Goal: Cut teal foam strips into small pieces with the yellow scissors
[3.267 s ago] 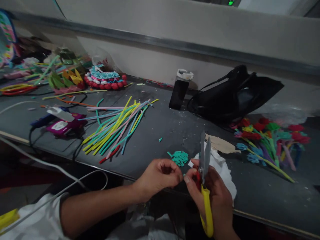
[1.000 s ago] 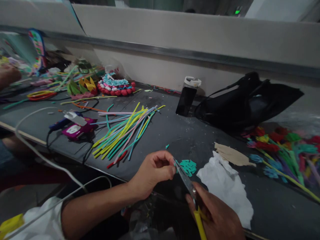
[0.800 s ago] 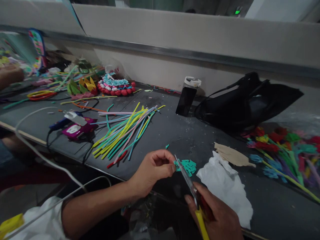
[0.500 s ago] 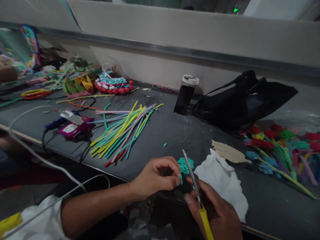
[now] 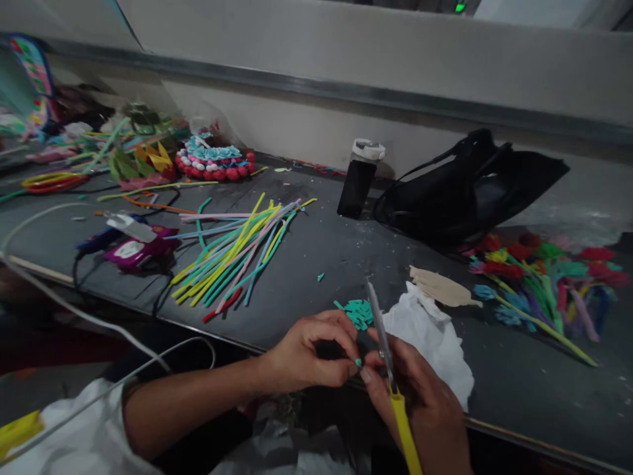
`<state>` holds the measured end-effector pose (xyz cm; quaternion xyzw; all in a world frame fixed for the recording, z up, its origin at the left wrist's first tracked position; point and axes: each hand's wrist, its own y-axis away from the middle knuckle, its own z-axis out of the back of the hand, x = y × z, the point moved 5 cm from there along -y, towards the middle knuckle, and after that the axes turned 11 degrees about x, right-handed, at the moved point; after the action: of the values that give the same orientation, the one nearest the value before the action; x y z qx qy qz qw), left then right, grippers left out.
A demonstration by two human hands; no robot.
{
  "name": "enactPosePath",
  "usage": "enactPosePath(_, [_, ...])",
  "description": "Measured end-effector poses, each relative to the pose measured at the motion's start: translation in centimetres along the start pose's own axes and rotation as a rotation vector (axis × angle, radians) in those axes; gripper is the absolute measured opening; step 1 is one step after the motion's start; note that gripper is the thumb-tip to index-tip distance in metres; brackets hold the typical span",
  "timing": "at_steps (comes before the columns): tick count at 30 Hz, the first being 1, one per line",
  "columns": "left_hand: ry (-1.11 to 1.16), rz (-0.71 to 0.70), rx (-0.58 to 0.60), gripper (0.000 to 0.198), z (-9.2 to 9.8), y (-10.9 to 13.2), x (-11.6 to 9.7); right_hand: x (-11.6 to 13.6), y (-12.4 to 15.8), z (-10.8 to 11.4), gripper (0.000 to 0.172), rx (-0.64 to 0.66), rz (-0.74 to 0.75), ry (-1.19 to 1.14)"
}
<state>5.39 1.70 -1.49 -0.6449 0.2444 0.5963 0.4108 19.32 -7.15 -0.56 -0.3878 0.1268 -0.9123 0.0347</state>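
Note:
Between the thumb and fingertips of my left hand (image 5: 321, 349) a small teal pipe cleaner piece (image 5: 359, 362) is pinched. My right hand (image 5: 420, 396) holds scissors (image 5: 403, 425) with yellow handles, blades pointing up and away from me. The right thumb and a fingertip come close to the teal piece; whether they touch it I cannot tell. Just beyond my hands lies a pile of short cut teal pieces (image 5: 359, 314). White crumpled paper (image 5: 429, 340) sits beyond my right hand, partly hidden by it.
Long coloured pipe cleaners (image 5: 242, 251) lie left of centre, near a magenta power strip (image 5: 141, 247). A bottle (image 5: 357, 188) and a black bag (image 5: 459, 191) stand at the wall. Pipe cleaner flowers (image 5: 548, 277) lie at right. A white cable (image 5: 93, 316) crosses the left table edge.
The fingers of my right hand have come nearer to my left fingertips and the teal piece. Less of that piece shows now. The whole view has shifted slightly.

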Motion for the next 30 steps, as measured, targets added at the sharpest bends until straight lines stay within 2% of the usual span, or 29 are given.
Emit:
enactPosePath(4, [-0.019,-0.008,0.012,0.003,0.1,0.0,0.0,-0.3,0.0,-0.1,0.034,0.005,-0.024,-0.108])
enactPosePath(7, [-0.013,-0.006,0.032,0.003,0.1,0.0,-0.1,0.0,-0.2,-0.2,0.034,0.076,-0.011,-0.105])
enactPosePath(10, [0.030,0.007,0.038,0.004,0.0,0.1,0.3,0.3,-0.4,0.0,0.030,0.079,-0.003,-0.093])
enactPosePath(15, [0.250,0.115,0.050,0.007,-0.8,0.3,1.6,0.1,-0.2,0.3,0.028,-0.002,-0.034,-0.013])
enactPosePath(19, [0.408,0.221,-0.014,0.014,-1.3,0.5,2.2,-0.2,0.0,0.3,0.030,0.007,-0.044,0.078])
enactPosePath(25, [0.678,0.364,-0.084,0.021,-2.1,1.0,2.7,0.0,-0.2,0.3,0.030,0.008,-0.038,-0.030])
enactPosePath(30, [0.777,0.414,-0.118,0.024,-2.5,1.2,2.7,0.1,-0.4,0.3,0.030,-0.011,-0.061,-0.042])
